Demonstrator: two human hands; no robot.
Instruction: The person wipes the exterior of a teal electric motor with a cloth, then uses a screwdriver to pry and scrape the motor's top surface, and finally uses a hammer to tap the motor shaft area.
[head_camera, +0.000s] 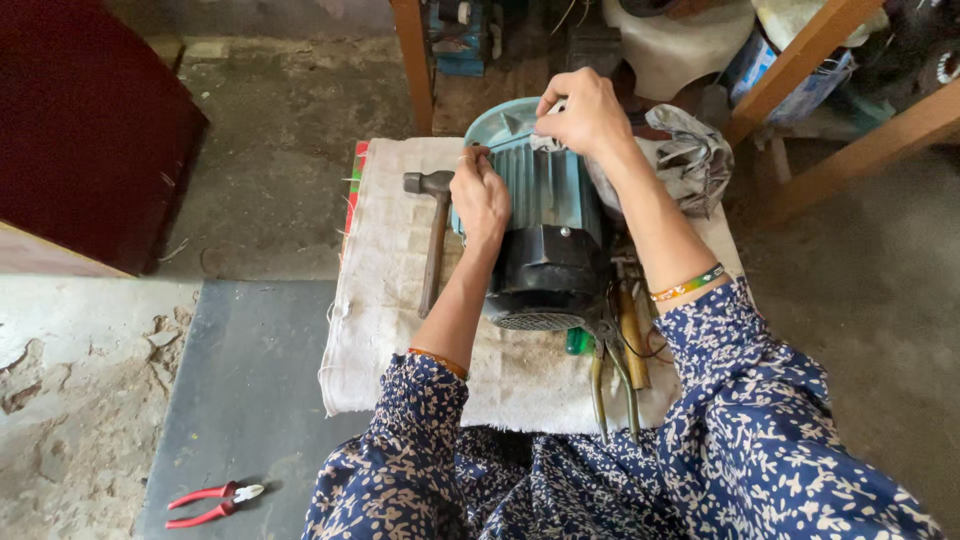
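motor (545, 215) on cloth (395, 300): left hand (480, 195) and right hand (585, 115) grips pinching its fins.

A ribbed, matt teal metal motor (545, 190) with a glossy black end cover (548, 270) sat on coarse off-white woven cloth (390, 300), beside a dull steel, wooden-handled hammer (433, 240), above rough concrete floor (270, 150).

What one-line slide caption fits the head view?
Both hands, left hand and right hand, work on a teal electric motor on a cloth beside a hammer.
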